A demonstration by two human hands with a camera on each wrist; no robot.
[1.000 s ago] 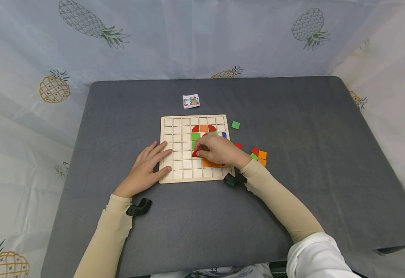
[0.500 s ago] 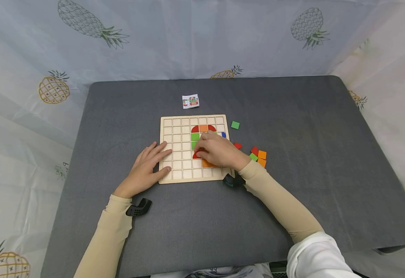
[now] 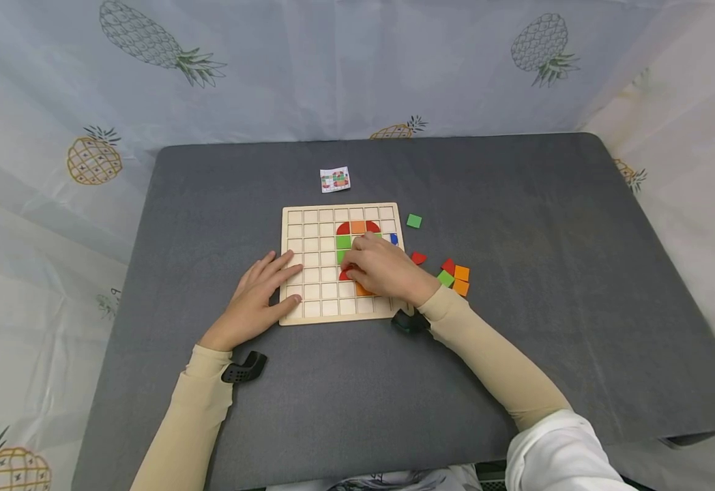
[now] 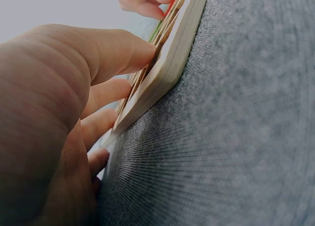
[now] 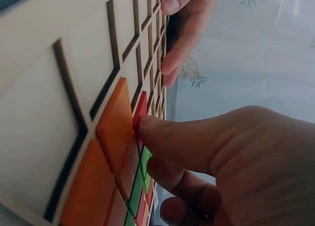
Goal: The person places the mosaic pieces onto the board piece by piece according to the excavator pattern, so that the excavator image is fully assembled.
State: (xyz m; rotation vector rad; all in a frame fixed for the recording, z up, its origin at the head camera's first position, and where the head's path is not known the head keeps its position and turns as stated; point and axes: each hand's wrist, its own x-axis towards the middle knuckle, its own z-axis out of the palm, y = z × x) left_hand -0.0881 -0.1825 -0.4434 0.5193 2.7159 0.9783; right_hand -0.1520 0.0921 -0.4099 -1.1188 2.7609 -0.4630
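The right hand (image 3: 385, 269) pinches a red piece (image 5: 141, 105) set in the grid board (image 3: 312, 292), a little nearer its near edge than its far one; the left hand (image 3: 253, 303) is relaxed, spread fingers resting on the board's left edge; a card (image 3: 335, 179) lies near the table's (image 3: 517, 232) far edge

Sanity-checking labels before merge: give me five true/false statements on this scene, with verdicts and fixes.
1. The left hand touches the board. True.
2. A blue piece is on the board. True.
3. The right hand is holding the blue piece. False: its fingers are at a red piece.
4. A small printed card lies on the table, past the board's far edge. True.
5. Every orange piece is on the board. False: two orange pieces lie on the table, right of the board.
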